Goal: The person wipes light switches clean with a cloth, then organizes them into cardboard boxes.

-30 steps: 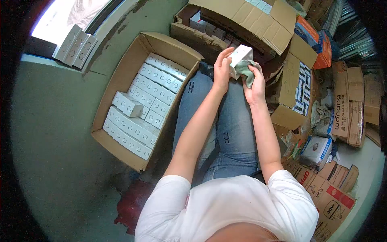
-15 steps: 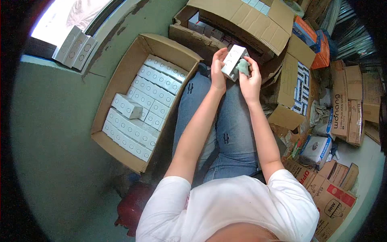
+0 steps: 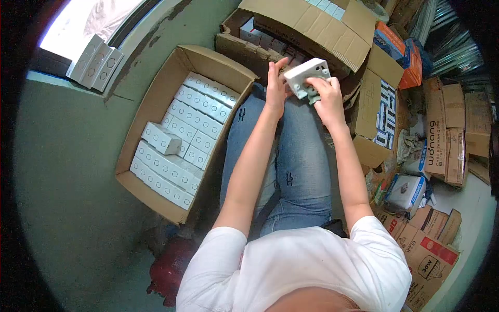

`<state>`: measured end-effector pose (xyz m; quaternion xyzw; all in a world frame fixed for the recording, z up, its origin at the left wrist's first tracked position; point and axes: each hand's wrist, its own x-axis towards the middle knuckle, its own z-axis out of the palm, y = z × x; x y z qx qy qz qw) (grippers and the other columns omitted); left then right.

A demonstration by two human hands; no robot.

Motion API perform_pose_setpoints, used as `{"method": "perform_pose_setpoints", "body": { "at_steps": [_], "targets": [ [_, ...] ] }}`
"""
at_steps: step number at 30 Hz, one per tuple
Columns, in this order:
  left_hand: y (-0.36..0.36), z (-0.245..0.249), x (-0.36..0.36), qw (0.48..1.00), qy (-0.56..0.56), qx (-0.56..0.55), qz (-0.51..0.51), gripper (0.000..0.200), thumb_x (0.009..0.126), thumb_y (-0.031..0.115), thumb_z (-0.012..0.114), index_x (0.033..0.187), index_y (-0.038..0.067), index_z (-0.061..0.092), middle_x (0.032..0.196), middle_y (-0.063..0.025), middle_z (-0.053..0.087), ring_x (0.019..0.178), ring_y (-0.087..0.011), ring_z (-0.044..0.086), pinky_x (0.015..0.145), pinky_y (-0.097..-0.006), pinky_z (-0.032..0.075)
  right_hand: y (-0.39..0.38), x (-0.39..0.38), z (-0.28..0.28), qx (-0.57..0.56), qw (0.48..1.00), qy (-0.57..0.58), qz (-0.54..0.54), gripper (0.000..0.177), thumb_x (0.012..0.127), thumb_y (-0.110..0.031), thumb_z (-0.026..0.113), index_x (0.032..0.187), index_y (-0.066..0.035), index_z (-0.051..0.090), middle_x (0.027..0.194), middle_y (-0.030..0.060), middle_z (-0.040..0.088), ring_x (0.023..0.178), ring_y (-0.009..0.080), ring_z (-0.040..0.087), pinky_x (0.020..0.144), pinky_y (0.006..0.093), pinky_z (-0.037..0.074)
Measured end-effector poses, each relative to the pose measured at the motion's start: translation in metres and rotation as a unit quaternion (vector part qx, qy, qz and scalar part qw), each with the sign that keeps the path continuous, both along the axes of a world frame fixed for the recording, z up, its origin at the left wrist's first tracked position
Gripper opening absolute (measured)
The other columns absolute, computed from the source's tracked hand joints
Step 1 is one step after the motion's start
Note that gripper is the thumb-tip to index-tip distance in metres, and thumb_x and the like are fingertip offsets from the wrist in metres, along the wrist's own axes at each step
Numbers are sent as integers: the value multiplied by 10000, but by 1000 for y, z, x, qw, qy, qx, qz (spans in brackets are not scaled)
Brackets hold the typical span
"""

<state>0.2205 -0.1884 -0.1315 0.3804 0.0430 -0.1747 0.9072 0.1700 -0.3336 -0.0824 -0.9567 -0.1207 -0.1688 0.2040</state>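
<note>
A white plastic box (image 3: 307, 68) is held above my knees, tilted so that its underside with small dark holes shows. My right hand (image 3: 329, 100) grips it from the right, fingers reaching onto the underside. A pale green cloth (image 3: 314, 95) is bunched under those fingers. At the box's left end is my left hand (image 3: 276, 89), its fingers stretched upward and apart, right beside the box's edge. Left of my legs stands an open carton (image 3: 136, 122) with rows of white boxes (image 3: 200, 115) marked with circles; one box (image 3: 161, 138) lies on top of the others.
Several white pieces (image 3: 95, 63) stand on the window ledge. Ahead is a large carton (image 3: 301, 23) with more boxes inside. On the right are another open carton (image 3: 370, 117), orange boxes (image 3: 410, 65) and stacked brown cartons (image 3: 445, 135). A dark red object (image 3: 174, 268) lies at lower left.
The white box has turned, bringing its underside into view. My right fingers have moved onto it with the cloth, while my left hand's fingers have straightened and loosened from its left side.
</note>
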Motion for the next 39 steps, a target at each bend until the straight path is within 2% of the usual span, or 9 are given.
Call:
{"method": "perform_pose_setpoints", "body": {
  "at_steps": [7,14,15,18,22,26,28,34,39],
  "targets": [
    [-7,-18,5,969,-110,221,21,406,919,343,684,1228,85,639,882,-10,676,692,-54,576,594,-205,458,-4,-5,-6,19,999,21,18,529,667,127,585,1143,-87,672,1195,51,660,1007,319,570,936,385,490],
    [-11,-3,-16,880,-252,362,178,260,887,262,690,1058,67,705,812,-99,720,682,-102,668,599,-273,508,2,-9,3,-96,995,11,-14,530,661,80,661,1172,-62,654,1294,23,598,1071,285,561,937,372,510],
    [-14,-3,-16,837,-313,371,253,226,921,249,635,1054,82,710,696,-23,665,539,-24,509,492,-227,396,3,-10,7,-122,992,7,-23,536,660,73,672,1178,-62,650,1286,24,601,1077,280,560,929,372,516],
    [-7,-3,-21,835,-278,394,264,169,896,183,639,1000,74,715,881,-141,726,761,-229,724,646,-305,539,16,-11,0,-130,991,15,-31,495,695,42,669,1176,-76,645,1260,17,606,1066,276,566,899,377,534],
    [-5,1,-25,785,-350,434,269,139,881,155,623,936,82,728,859,-118,725,721,-224,715,620,-310,540,22,-13,-12,-112,992,54,-33,346,740,36,600,1081,-21,612,1178,139,612,1030,334,578,902,411,516],
    [0,6,-27,820,-301,413,258,142,868,136,609,923,85,730,842,-110,723,684,-231,707,595,-315,540,23,-26,1,38,993,91,67,376,712,44,580,1083,-2,610,1139,156,622,1047,370,567,941,437,479],
    [-2,4,-21,767,-382,404,320,145,865,125,603,920,78,728,845,-108,725,685,-225,709,599,-315,543,18,-26,5,74,988,84,103,399,695,46,576,1091,6,611,1131,161,627,1052,379,563,955,445,466],
    [2,9,-25,757,-382,443,291,145,862,116,597,916,80,726,853,-101,729,713,-236,716,625,-320,558,15,-16,5,-57,997,43,-17,423,739,62,603,1155,-13,626,1182,141,630,1078,356,567,958,414,477],
    [3,5,-24,758,-377,437,304,200,913,153,561,979,59,725,825,-110,722,673,-163,692,591,-284,509,25,-27,10,82,986,127,67,314,746,47,561,1044,4,650,1084,154,660,1047,392,572,969,450,456]
  ]
}}
